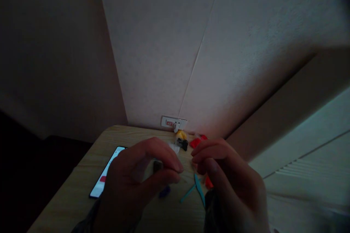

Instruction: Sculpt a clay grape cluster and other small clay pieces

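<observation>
Above a light wooden tabletop point(109, 136), my two hands are raised facing each other, a small gap apart. The thumb and index fingertip of my left hand point(128, 178) press together in a pinch. My right hand point(235, 182) has its fingers curled in, with the thumb close to the fingertips. Anything held in either hand is too small or too dark to make out. Below and between them lie thin turquoise tools point(199, 190), crossing near their tops. A dark purple lump point(164, 192) and a dark brownish piece point(157, 166) show beside my left fingers.
A lit phone point(98, 189) lies on the left of the table. At the back are a yellow packet point(181, 134), a black piece point(182, 144) and a red packet point(195, 142). Another red piece point(208, 182) is partly behind my right hand. A wall socket point(167, 121) holds a plug.
</observation>
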`<action>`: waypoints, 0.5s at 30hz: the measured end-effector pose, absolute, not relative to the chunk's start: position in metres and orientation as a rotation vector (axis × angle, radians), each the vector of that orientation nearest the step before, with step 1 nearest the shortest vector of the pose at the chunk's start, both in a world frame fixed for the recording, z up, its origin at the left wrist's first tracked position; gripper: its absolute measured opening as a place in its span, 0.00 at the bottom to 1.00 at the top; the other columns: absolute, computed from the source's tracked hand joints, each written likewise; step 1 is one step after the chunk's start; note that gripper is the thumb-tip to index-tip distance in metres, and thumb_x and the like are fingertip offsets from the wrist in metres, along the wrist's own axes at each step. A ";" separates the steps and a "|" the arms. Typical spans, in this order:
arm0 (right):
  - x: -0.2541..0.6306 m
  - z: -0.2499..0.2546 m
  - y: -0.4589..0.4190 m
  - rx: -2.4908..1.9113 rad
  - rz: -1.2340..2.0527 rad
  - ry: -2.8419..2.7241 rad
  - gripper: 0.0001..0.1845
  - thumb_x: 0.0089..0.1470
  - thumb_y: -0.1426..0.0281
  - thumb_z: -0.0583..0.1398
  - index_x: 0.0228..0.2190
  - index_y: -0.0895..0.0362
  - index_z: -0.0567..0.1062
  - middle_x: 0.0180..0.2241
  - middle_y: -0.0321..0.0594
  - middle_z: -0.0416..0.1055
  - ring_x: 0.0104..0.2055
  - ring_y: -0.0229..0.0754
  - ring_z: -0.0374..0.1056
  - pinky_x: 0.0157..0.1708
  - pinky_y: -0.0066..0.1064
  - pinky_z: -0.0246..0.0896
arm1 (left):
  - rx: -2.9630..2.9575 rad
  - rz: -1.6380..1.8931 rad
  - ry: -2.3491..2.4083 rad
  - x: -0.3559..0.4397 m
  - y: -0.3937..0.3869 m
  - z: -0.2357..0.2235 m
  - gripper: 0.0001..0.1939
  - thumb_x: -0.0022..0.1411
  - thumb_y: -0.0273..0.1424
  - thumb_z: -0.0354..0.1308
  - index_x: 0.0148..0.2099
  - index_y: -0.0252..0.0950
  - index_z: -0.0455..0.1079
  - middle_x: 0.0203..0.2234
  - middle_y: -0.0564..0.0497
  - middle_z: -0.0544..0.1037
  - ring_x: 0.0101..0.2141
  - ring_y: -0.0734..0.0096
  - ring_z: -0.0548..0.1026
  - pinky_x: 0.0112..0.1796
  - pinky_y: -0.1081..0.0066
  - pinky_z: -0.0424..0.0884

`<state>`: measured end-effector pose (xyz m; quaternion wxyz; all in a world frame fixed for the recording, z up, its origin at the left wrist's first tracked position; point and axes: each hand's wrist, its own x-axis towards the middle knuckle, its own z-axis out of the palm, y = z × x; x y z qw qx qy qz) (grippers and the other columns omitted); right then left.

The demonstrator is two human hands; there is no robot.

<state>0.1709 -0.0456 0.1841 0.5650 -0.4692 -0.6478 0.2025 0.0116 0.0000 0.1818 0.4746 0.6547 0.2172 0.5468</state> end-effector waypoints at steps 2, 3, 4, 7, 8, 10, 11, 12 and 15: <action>0.171 0.184 -0.046 -1.107 0.466 -1.519 0.09 0.59 0.71 0.53 0.29 0.53 0.71 0.31 0.33 0.69 0.34 0.34 0.65 0.32 0.25 0.60 | 1.578 1.330 0.530 0.012 0.000 0.182 0.03 0.57 0.31 0.62 0.30 0.41 0.74 0.24 0.56 0.77 0.23 0.75 0.73 0.27 0.77 0.69; 0.171 0.185 -0.046 -1.111 0.458 -1.520 0.09 0.59 0.71 0.53 0.29 0.53 0.71 0.31 0.33 0.69 0.34 0.34 0.65 0.32 0.25 0.60 | 1.568 1.324 0.536 0.011 0.000 0.182 0.03 0.58 0.30 0.62 0.31 0.41 0.74 0.24 0.56 0.77 0.23 0.76 0.73 0.27 0.77 0.69; 0.171 0.185 -0.046 -1.117 0.453 -1.525 0.09 0.59 0.71 0.53 0.29 0.53 0.71 0.31 0.33 0.69 0.33 0.35 0.65 0.32 0.26 0.60 | 1.563 1.321 0.538 0.011 -0.001 0.182 0.03 0.58 0.29 0.61 0.32 0.42 0.75 0.24 0.56 0.77 0.23 0.76 0.73 0.27 0.77 0.69; 0.170 0.185 -0.045 -1.127 0.438 -1.533 0.09 0.59 0.71 0.53 0.29 0.53 0.71 0.30 0.35 0.69 0.32 0.35 0.65 0.30 0.27 0.60 | 1.567 1.341 0.531 0.010 -0.002 0.181 0.03 0.58 0.31 0.61 0.32 0.42 0.75 0.24 0.56 0.77 0.23 0.75 0.73 0.26 0.76 0.69; 0.170 0.185 -0.045 -1.129 0.435 -1.529 0.09 0.58 0.71 0.53 0.29 0.54 0.71 0.29 0.35 0.69 0.32 0.36 0.65 0.30 0.27 0.60 | 1.569 1.351 0.527 0.010 -0.002 0.181 0.02 0.57 0.31 0.62 0.31 0.42 0.75 0.24 0.56 0.77 0.24 0.75 0.73 0.26 0.76 0.69; 0.170 0.185 -0.046 -1.125 0.434 -1.520 0.09 0.58 0.71 0.53 0.29 0.53 0.72 0.29 0.35 0.69 0.31 0.36 0.66 0.29 0.27 0.60 | 1.579 1.362 0.522 0.010 -0.002 0.182 0.03 0.55 0.33 0.64 0.30 0.41 0.75 0.24 0.56 0.77 0.23 0.75 0.72 0.26 0.75 0.70; 0.170 0.184 -0.046 -1.125 0.433 -1.518 0.08 0.58 0.71 0.54 0.29 0.53 0.72 0.29 0.35 0.69 0.31 0.36 0.65 0.29 0.27 0.60 | 1.583 1.358 0.525 0.010 -0.002 0.182 0.03 0.55 0.32 0.64 0.29 0.41 0.75 0.24 0.56 0.77 0.23 0.75 0.72 0.25 0.75 0.70; 0.170 0.184 -0.046 -1.127 0.433 -1.517 0.08 0.58 0.71 0.54 0.29 0.53 0.72 0.29 0.35 0.69 0.30 0.36 0.65 0.29 0.27 0.60 | 1.587 1.350 0.533 0.010 -0.002 0.182 0.03 0.55 0.32 0.64 0.29 0.41 0.75 0.24 0.55 0.77 0.22 0.75 0.72 0.25 0.75 0.69; 0.171 0.184 -0.046 -1.133 0.420 -1.519 0.09 0.58 0.71 0.53 0.29 0.53 0.72 0.28 0.35 0.69 0.30 0.36 0.66 0.28 0.27 0.60 | 1.596 1.346 0.551 0.010 -0.002 0.182 0.04 0.55 0.32 0.64 0.28 0.40 0.75 0.22 0.55 0.76 0.22 0.74 0.72 0.24 0.75 0.69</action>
